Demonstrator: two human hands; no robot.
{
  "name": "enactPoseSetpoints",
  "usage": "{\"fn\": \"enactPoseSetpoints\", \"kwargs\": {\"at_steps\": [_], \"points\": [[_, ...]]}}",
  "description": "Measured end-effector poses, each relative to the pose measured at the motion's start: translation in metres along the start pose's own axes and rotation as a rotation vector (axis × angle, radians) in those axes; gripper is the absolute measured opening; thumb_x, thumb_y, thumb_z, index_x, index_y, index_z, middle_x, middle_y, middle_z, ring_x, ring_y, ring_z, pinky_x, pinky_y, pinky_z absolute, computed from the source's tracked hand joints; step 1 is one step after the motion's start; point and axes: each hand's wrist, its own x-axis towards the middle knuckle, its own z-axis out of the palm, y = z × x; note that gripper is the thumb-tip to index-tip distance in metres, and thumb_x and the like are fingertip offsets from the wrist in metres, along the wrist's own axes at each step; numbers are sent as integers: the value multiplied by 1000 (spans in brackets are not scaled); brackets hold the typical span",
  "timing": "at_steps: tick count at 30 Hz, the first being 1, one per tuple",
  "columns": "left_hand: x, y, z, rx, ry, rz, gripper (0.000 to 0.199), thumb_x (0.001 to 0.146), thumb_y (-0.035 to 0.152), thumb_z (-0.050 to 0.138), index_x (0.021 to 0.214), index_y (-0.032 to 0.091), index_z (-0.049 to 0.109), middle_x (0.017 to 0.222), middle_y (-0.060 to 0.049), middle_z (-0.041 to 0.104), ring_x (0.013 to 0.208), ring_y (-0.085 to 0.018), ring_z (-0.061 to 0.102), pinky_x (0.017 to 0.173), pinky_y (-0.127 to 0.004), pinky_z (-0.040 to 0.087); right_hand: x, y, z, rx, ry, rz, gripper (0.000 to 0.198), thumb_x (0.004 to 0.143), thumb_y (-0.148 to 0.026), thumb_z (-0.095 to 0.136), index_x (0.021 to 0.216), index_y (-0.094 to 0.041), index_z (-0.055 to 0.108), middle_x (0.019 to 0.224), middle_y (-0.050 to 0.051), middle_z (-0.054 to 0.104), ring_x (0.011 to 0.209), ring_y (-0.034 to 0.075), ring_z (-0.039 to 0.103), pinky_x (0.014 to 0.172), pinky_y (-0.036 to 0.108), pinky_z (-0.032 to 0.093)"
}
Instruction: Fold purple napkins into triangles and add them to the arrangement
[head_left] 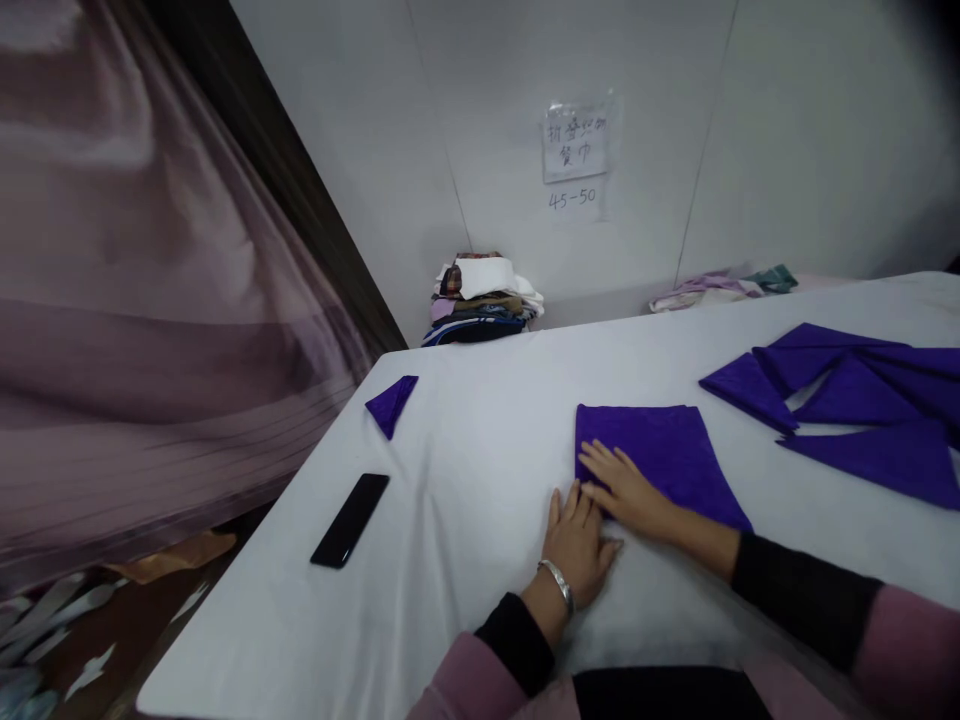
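Note:
A purple cloth napkin [667, 450], folded into a rough square, lies flat on the white-covered table [495, 430]. My right hand [626, 490] rests palm down on its left part, fingers stretched out toward the left edge. Just below, my left hand [576, 545] lies flat with its fingers extended, the fingertips at the napkin's lower left corner and close to the right fingers. A silver bracelet [556, 585] circles the left wrist. The napkin's lower edge is partly hidden by my right hand and forearm.
Several purple napkins [862, 390] lie overlapping at the right. A small folded purple triangle [391, 403] and a black phone [350, 520] sit on the left side. Behind the table are a clothes stack [484, 300] and a wall with a paper sign [576, 140]. A pinkish curtain [150, 300] hangs left.

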Motion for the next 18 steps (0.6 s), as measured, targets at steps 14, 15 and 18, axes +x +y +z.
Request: {"fn": "enactPoseSetpoints", "kwargs": {"at_steps": [14,15,18], "points": [[1,-7,10,107,-46,-21,68,88,56,23,142,14,22,150,-8,20,139,-23,10,112,-49,13,-161,66,-24,-259,29,134,69,87,-56,39,144,-25,17,147,8,25,134,28,21,107,56,18],[1,-7,10,104,-47,-21,68,88,56,23,142,14,22,150,-8,20,139,-23,10,112,-49,13,-171,72,-28,-269,37,159,69,86,-56,39,144,-25,17,147,8,25,134,28,21,107,56,18],[1,-9,8,88,-51,-20,65,89,54,26,141,15,25,149,-8,22,138,-23,12,111,-49,14,-190,82,-36,-254,57,233,68,87,-54,39,144,-25,16,146,8,27,134,27,22,107,56,21]]}}
